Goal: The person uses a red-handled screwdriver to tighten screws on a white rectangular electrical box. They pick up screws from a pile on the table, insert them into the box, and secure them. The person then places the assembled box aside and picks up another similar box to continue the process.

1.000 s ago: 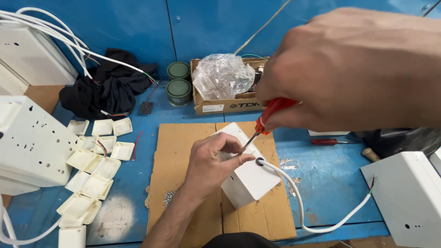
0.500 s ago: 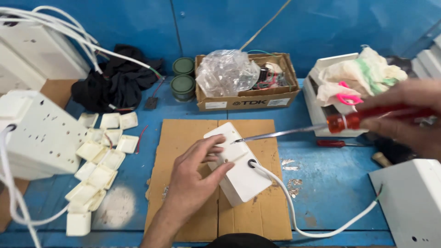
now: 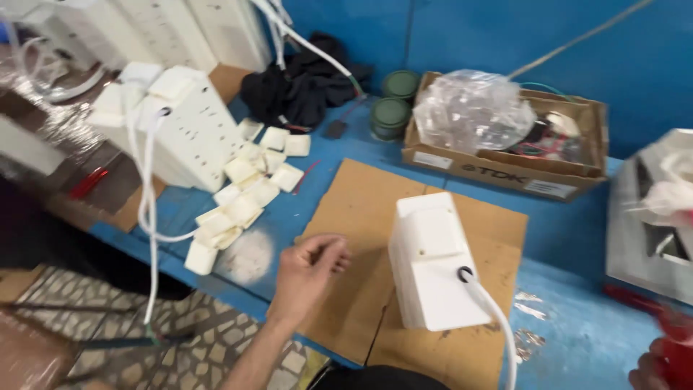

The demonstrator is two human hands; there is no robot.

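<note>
On the brown cardboard sheet [image 3: 346, 217] laid over the blue tabletop [image 3: 570, 238], a white plastic socket box [image 3: 433, 263] lies on its side, a white cable [image 3: 498, 325] leaving its near end. The left hand [image 3: 307, 271] rests on the cardboard just beside the box, not touching it, fingers loosely curled and holding nothing. The right hand [image 3: 660, 365] shows only at the bottom right corner, blurred, closed on something red, likely the red-handled screwdriver [image 3: 678, 347]; I cannot tell its exact grip.

To work on the box well, I'd judge the left hand should press it flat against the cardboard so it can't roll, with the tool brought square to the screw.

Half a second earlier the left hand lay on top of the box and the screwdriver's shaft reached toward it; now the hand has let go and the tool is drawn well aside. The view has swung left, taking in the pile of small white covers [image 3: 245, 195] and the big socket board [image 3: 184, 130].
</note>
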